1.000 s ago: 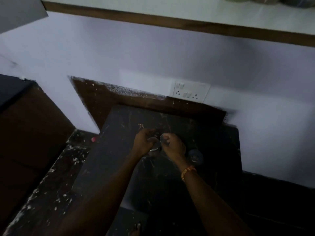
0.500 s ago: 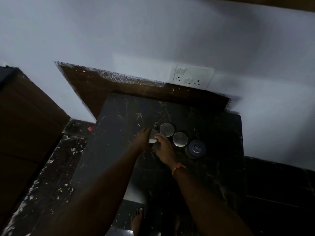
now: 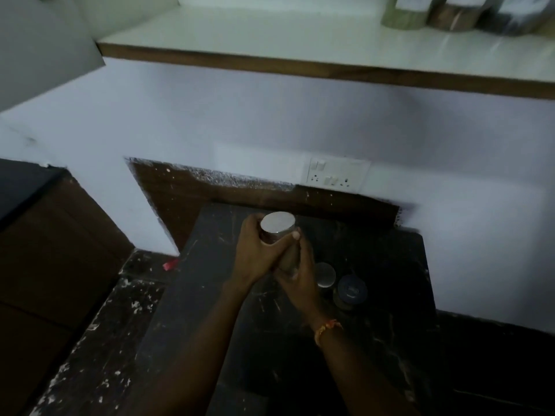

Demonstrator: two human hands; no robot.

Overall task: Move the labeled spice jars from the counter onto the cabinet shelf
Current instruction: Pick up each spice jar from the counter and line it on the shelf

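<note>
Both hands on one jar here: my left hand [image 3: 255,253] is wrapped round the upper part of the silver-lidded jar [image 3: 277,228], fingers curled just under the lid, and my right hand [image 3: 300,277] is clasped round its lower body, thumb up against the glass. The jar sits upright between my palms, held above the dark counter [image 3: 390,265]. Down on the counter, just right of my right hand, there's a second jar [image 3: 326,274] with a pale lid, and beside that a dark-lidded jar [image 3: 352,291]. Up top, the white cabinet shelf [image 3: 270,40] carries three jars [image 3: 450,13] at its right end, labels too blurred to read. A switch plate [image 3: 338,175] sits on the wall behind the counter.
</note>
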